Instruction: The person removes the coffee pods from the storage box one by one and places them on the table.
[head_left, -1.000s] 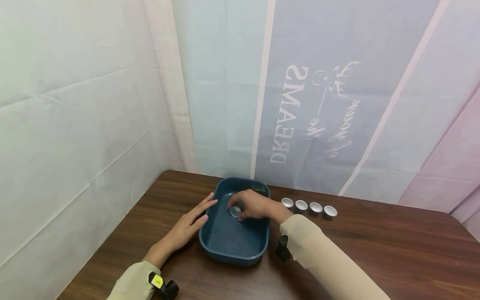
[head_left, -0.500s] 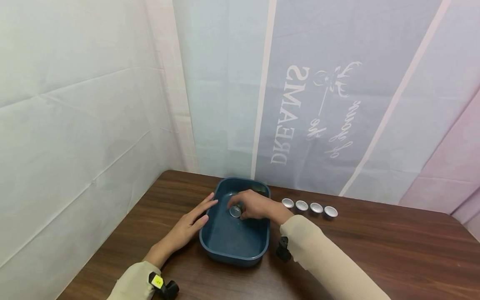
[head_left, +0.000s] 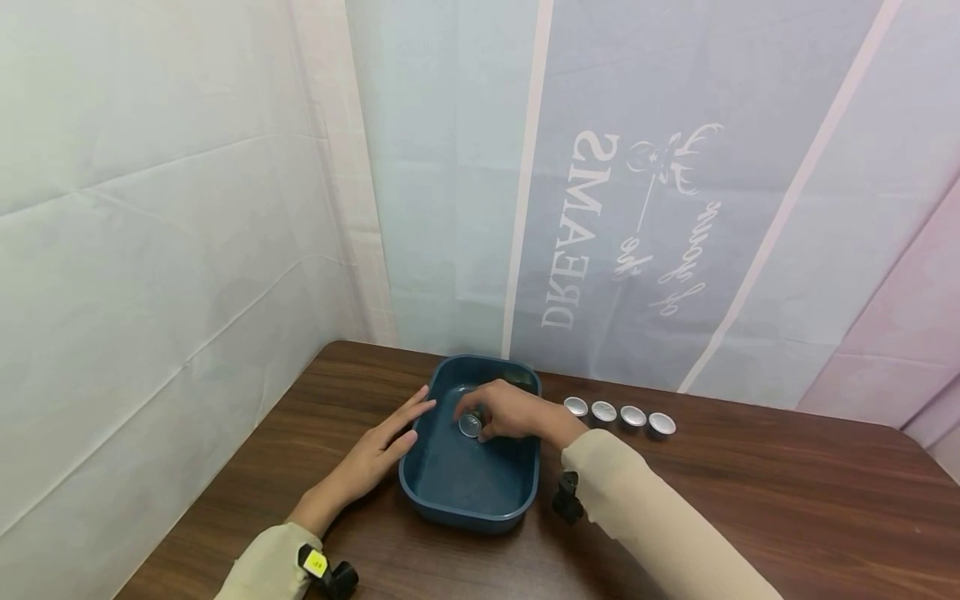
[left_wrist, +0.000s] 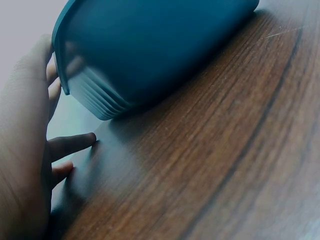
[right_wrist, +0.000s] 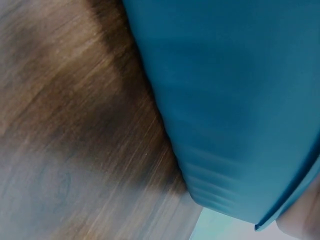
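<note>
Low in the frame's centre, the left hand (head_left: pixel 372 457) lay flat, fingers straight against one blue tub (head_left: pixel 450 500). Inside it, the right hand (head_left: pixel 510 411) pinched one small metal cup (head_left: pixel 470 424). Four more cups (head_left: pixel 619 414) lined up beyond, right.

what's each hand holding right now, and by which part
The right hand pinches a small silver cup by its rim, inside the blue tub. The left hand holds nothing.
</note>
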